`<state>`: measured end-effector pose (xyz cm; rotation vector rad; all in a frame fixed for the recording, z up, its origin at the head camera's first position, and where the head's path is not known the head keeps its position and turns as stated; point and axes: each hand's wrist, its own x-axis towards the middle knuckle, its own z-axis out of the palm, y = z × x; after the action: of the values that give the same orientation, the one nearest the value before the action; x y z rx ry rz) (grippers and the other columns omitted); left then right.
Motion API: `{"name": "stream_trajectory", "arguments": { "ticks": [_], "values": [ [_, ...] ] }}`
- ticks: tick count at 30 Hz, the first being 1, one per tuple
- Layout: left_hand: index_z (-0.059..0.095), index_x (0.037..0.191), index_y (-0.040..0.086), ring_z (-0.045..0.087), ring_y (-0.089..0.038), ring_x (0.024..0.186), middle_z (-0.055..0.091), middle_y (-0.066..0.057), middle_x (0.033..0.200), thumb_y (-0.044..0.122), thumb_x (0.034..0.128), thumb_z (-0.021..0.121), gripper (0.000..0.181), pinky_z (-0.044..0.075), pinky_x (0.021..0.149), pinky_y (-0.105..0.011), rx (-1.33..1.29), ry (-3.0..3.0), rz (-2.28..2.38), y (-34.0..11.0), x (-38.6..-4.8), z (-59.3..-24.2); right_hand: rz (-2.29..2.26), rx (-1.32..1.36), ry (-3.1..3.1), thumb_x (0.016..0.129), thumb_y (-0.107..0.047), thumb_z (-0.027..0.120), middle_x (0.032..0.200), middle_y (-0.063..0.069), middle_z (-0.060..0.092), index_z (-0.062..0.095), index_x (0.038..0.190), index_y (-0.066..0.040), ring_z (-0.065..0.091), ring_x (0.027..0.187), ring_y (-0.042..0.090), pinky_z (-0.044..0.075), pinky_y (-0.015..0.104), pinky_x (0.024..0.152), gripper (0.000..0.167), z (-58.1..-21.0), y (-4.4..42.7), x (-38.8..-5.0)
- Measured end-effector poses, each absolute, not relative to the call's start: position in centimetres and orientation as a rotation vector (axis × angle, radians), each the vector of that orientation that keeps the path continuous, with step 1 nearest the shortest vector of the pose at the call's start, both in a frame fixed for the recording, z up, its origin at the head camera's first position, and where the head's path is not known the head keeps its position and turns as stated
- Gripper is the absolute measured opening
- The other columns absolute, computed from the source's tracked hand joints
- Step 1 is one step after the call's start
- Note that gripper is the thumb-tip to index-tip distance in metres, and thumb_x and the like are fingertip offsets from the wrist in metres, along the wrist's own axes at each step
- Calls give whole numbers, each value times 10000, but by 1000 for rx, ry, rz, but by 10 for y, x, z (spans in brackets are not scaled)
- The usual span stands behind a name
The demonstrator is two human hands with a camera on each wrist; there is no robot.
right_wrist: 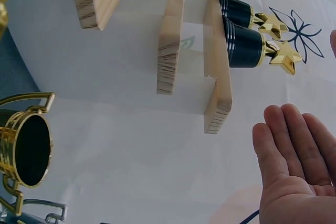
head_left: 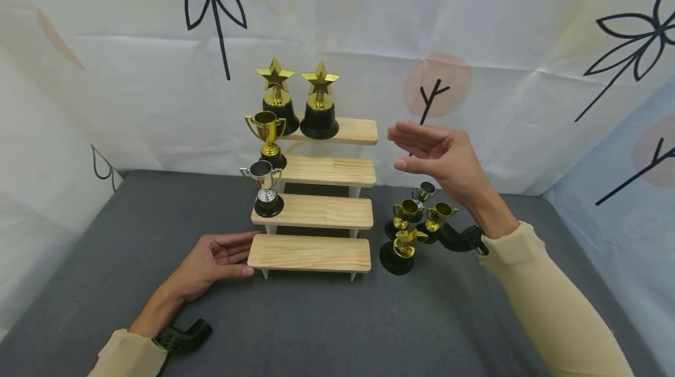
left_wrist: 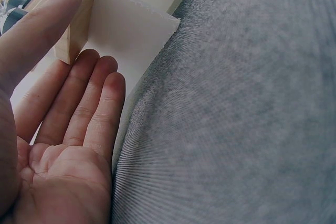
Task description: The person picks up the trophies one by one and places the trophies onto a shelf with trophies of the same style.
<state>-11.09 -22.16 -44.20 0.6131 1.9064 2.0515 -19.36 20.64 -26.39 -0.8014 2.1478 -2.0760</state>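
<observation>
A four-step wooden shelf (head_left: pixel 310 252) stands on the grey table. My left hand (head_left: pixel 221 262) touches the left end of its lowest step, fingers straight; in the left wrist view the fingertips (left_wrist: pixel 107 66) lie by the white support (left_wrist: pixel 131 24). Two gold star trophies (head_left: pixel 320 101) stand on the top step, a gold cup (head_left: pixel 267 128) on the one below, and a silver cup (head_left: pixel 266 186) on the third, all towards the left. My right hand (head_left: pixel 440 157) is raised right of the top step, fingers straight, holding nothing; the right wrist view shows its palm (right_wrist: pixel 299 182).
Right of the shelf, several trophies stand grouped on the table: two gold cups (head_left: pixel 440 211), a silver cup (head_left: pixel 424 190) and a gold star trophy (head_left: pixel 403 251). Behind hangs a white cloth (head_left: pixel 358 25) with flower drawings. Dark straps circle both wrists.
</observation>
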Motion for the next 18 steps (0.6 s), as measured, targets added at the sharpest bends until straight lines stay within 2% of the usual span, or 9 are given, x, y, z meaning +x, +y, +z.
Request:
{"name": "stream_trajectory", "arguments": {
  "ticks": [9,18],
  "values": [
    [381,1426,-226,615,-165,1235,606,-20,1401,-143,832,745,702,540,1002,-336,621,1898,2058,-222,-111,-442,-2089,-817,2112,843,151,738,1330,92,663,579,1397,42,611,1261,215,543,314,1015,586,-273,212,-190],
    [374,1427,-230,615,-165,1234,608,-33,1399,-143,832,745,707,538,1004,-335,619,1900,2059,-222,-111,-442,-2118,-814,2112,836,222,686,1333,91,661,532,1410,95,616,1252,218,547,311,1007,608,-282,217,-187]
  ]
}}
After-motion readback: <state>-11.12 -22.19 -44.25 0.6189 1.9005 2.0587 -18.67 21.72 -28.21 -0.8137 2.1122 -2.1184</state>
